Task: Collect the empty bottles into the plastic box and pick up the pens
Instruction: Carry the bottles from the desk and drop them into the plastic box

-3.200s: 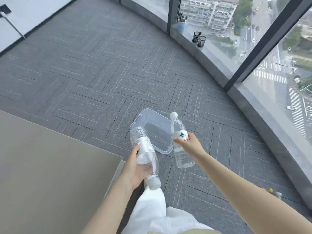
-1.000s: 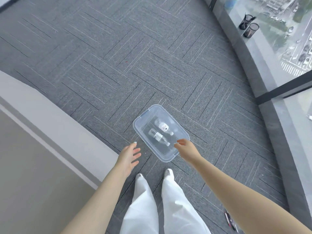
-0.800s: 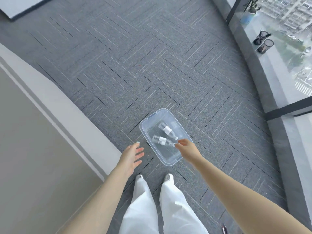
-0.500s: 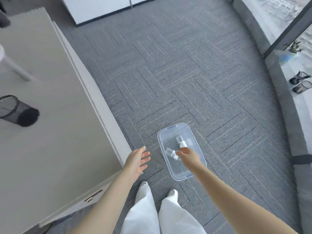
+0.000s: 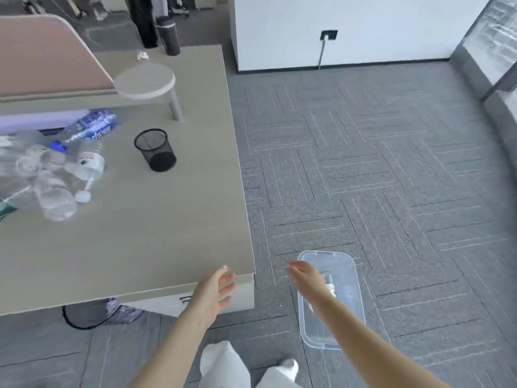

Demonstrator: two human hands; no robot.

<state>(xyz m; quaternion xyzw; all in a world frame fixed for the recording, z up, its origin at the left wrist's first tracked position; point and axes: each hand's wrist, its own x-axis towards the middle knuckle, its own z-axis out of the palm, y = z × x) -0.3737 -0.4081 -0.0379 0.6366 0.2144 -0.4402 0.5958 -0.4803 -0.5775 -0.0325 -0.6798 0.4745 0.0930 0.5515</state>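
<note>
A clear plastic box [image 5: 347, 264] stands on the carpet beside the desk corner, with a bottle [image 5: 330, 284] lying inside, partly hidden by my right forearm. My right hand [image 5: 306, 278] hovers over the box's left side, fingers relaxed and empty. My left hand [image 5: 215, 289] is held out, fingers straight, near the desk's front corner, holding nothing. Several empty clear bottles [image 5: 84, 163] lie in a heap at the desk's left side. No pens show in this view.
The grey desk [image 5: 167, 233] fills the left half. A black mesh pen cup [image 5: 155, 149] stands on it, a small round stand [image 5: 144, 81] behind. A white wall with a socket [image 5: 328, 35] is at the back. Grey carpet spreads to the right.
Both bottles I held went into the box and my hands came away empty. My view swung left from the window to the desk and its heap of bottles.
</note>
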